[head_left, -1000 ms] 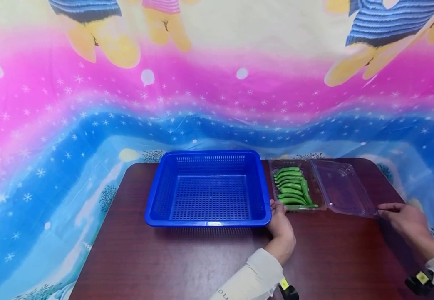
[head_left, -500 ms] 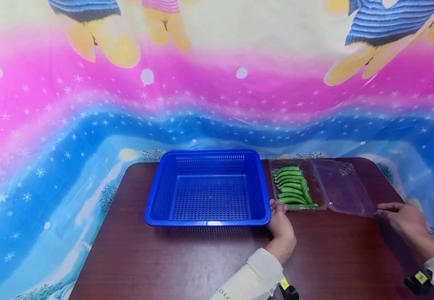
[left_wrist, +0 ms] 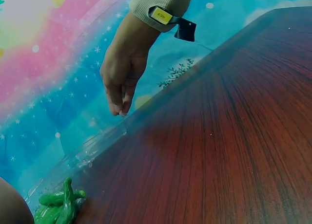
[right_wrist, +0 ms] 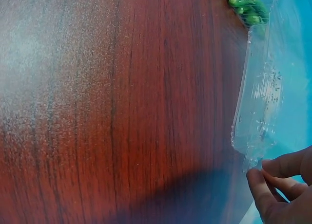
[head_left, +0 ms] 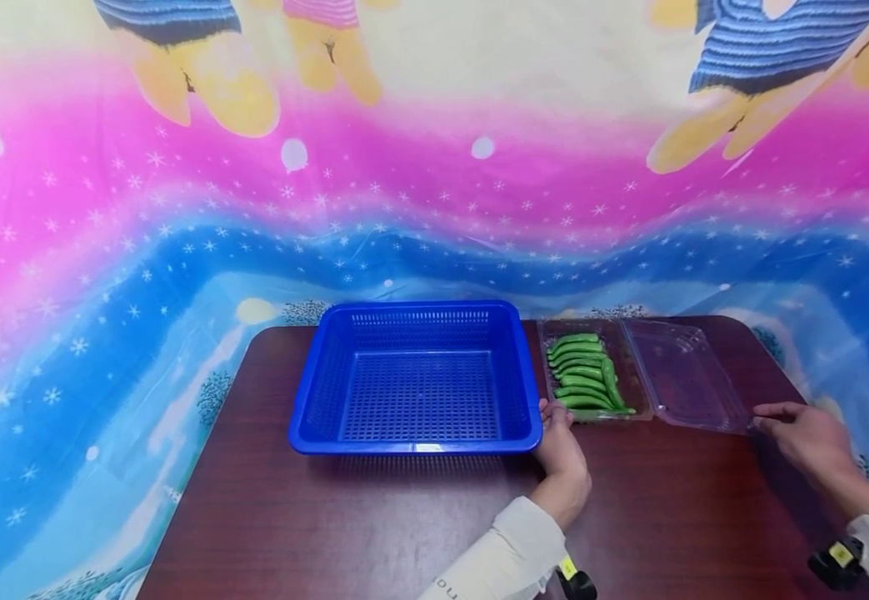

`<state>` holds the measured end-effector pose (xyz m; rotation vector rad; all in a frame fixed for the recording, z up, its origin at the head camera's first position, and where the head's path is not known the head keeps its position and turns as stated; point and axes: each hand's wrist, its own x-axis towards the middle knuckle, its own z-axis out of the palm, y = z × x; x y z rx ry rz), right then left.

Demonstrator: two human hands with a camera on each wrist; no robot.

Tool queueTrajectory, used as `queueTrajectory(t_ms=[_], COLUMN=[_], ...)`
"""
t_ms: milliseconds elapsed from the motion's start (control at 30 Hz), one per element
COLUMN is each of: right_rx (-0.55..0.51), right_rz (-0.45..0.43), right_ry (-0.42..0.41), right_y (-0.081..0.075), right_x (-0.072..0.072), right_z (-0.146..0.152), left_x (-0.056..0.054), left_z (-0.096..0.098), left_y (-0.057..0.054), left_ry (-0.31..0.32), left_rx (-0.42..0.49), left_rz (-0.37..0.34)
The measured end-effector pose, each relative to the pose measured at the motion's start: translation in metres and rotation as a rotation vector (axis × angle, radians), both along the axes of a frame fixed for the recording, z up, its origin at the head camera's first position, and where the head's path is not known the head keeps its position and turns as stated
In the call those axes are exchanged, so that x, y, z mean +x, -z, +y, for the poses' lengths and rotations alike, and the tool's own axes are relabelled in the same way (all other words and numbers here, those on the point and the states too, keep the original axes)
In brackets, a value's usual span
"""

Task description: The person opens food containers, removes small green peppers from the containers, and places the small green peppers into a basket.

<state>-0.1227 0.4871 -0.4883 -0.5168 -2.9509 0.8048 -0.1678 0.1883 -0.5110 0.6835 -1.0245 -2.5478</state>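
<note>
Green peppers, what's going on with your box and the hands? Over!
Right hand pinching corner of clear lid; left hand beside blue basket, grip unclear. Green peppers in open container. Nothing seen blocking lid.

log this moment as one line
right hand: pinches lid corner | left hand: beside blue basket | lid: open | green peppers: in clear tray

A glossy, reddish-brown, wood-grained surface (head_left: 404, 533) is carrying a blue, rectangular, perforated plastic basket (head_left: 422, 396); just beside it, an open, transparent plastic clamshell box (head_left: 632, 387) is resting, its lid (head_left: 689, 375) possibly lying flat.
</note>
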Motion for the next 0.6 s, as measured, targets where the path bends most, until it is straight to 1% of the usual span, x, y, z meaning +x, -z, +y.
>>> queueTrajectory(t_ms=[133, 300, 500, 600], right_rx=[0.007, 0.034, 0.083, 0.122], right_rz=[0.000, 0.028, 0.068, 0.100], right_ry=[0.000, -0.026, -0.072, -0.112], right_y=[0.000, -0.002, -0.006, -0.009], right_x=[-0.001, -0.003, -0.008, -0.013], right_z=[-0.004, -0.005, -0.007, -0.012], left_x=[0.000, 0.001, 0.002, 0.004], left_z=[-0.001, -0.003, -0.005, -0.007], left_y=[0.001, 0.003, 0.003, 0.001], left_ry=[0.000, -0.005, 0.031, 0.056], left_rx=[0.002, -0.015, -0.047, -0.058], left_rz=[0.008, 0.029, -0.002, -0.031])
